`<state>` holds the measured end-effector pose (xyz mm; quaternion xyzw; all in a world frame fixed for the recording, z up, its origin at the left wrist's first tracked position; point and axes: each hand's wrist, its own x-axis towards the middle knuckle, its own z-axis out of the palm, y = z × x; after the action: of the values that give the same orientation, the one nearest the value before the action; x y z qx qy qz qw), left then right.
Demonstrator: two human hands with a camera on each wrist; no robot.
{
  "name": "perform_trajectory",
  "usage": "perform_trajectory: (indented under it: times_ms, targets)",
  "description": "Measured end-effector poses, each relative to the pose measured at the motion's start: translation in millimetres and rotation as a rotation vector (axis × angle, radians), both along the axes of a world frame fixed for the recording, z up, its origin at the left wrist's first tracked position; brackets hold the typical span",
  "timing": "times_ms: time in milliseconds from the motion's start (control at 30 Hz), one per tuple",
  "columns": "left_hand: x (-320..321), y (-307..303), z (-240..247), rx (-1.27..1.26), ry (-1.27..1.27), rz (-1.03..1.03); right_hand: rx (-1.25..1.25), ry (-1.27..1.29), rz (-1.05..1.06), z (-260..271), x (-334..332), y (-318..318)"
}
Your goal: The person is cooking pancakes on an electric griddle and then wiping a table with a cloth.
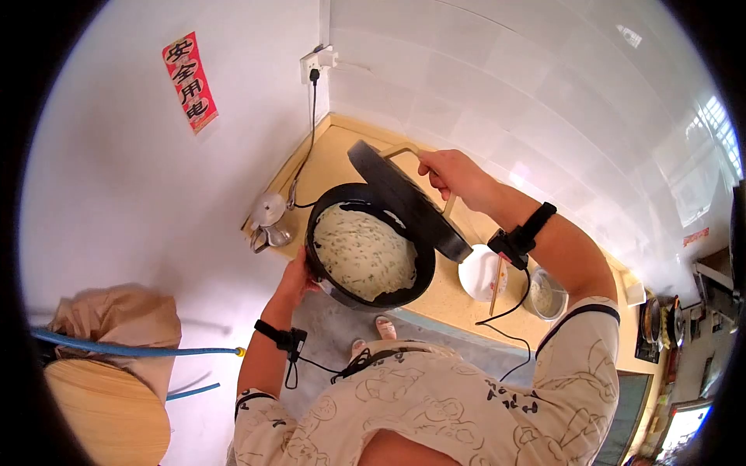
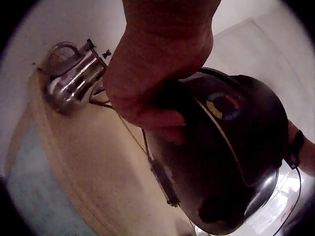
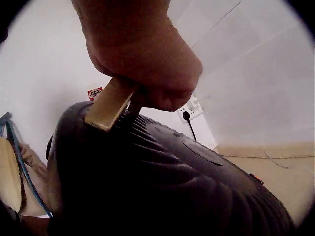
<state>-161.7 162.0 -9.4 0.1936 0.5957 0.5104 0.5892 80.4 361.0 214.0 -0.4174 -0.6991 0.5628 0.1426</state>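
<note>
Left hand: Your left hand (image 1: pixel 297 278) holds the side of the black electric pan (image 1: pixel 424 272), its grip closed around the wall near the rim.
Right hand: Your right hand (image 1: pixel 462 177) has its grip wrapped around the tan handle (image 1: pixel 402 147) of the lid (image 1: pixel 404 194).
Lid: You hold it raised and steeply tilted over the right side of the pan; you cannot tell whether the two touch.
Pan: It sits at the corner end of the worktop (image 1: pixel 443 299), and in the head view its near side reaches past the front edge.
Batter: A pale, green-flecked layer (image 1: pixel 361 252) spreads across the pan's floor.
Left of the pan: A shiny metal jug (image 1: pixel 273 235) stands by the wall, near a black power cord (image 1: pixel 314 116) plugged into the wall socket (image 1: pixel 309 68).
Right of the pan: A white plate (image 1: pixel 474 276) with chopsticks (image 1: pixel 495 287) on it, then a clear tub (image 1: pixel 562 301) with pale contents.
</note>
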Motion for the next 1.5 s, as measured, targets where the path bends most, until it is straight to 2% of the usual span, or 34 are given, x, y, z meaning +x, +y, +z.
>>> perform_trajectory:
  times_ms: [167,333,433,667,767,833,933,1067,1133,1200,1267,1400,1500]
  targets:
    - [3.3,0.5,-30.7,-0.067,0.003,-0.041,-0.008,0.002,0.01,-3.2,15.3,10.1]
    - [16.7,-5.6,-63.1,-0.115,-0.184,0.029,-0.007,0.004,0.073,-9.2,22.7,32.6]
    - [23.4,-8.7,-68.5,-0.124,-0.245,-0.019,-0.006,-0.016,0.124,-20.9,25.2,49.6]
    - [34.9,-14.8,-104.9,-0.14,-0.321,0.05,-0.052,0.058,0.169,-23.1,25.8,89.3]
    - [44.2,-12.1,-99.3,-0.149,-0.338,0.075,-0.126,0.12,0.124,-19.9,27.1,109.1]
    - [55.0,-7.8,-72.9,-0.204,-0.322,0.164,-0.12,0.151,0.158,-21.2,32.3,131.2]
    - [57.5,-7.7,-86.7,-0.17,-0.416,0.207,-0.134,0.131,0.128,-25.7,41.1,156.2]
    - [58.1,-12.0,-116.2,-0.198,-0.34,0.175,-0.219,0.248,0.212,-30.0,51.8,186.2]
    - [64.2,-11.0,-112.1,-0.215,-0.378,0.317,-0.233,0.277,0.179,-30.4,55.8,191.8]
    - [61.2,-17.7,-141.9,-0.218,-0.37,0.334,-0.249,0.307,0.142,-34.7,60.2,197.7]
    - [59.7,-16.7,-146.0,-0.221,-0.358,0.349,-0.273,0.374,0.155,-41.3,65.3,206.5]
    - [75.3,-11.4,-105.6,-0.232,-0.4,0.4,-0.334,0.449,0.108,-50.6,77.1,215.6]
    - [76.0,-15.7,-111.2,-0.189,-0.443,0.416,-0.307,0.432,-0.009,-53.2,85.2,213.0]
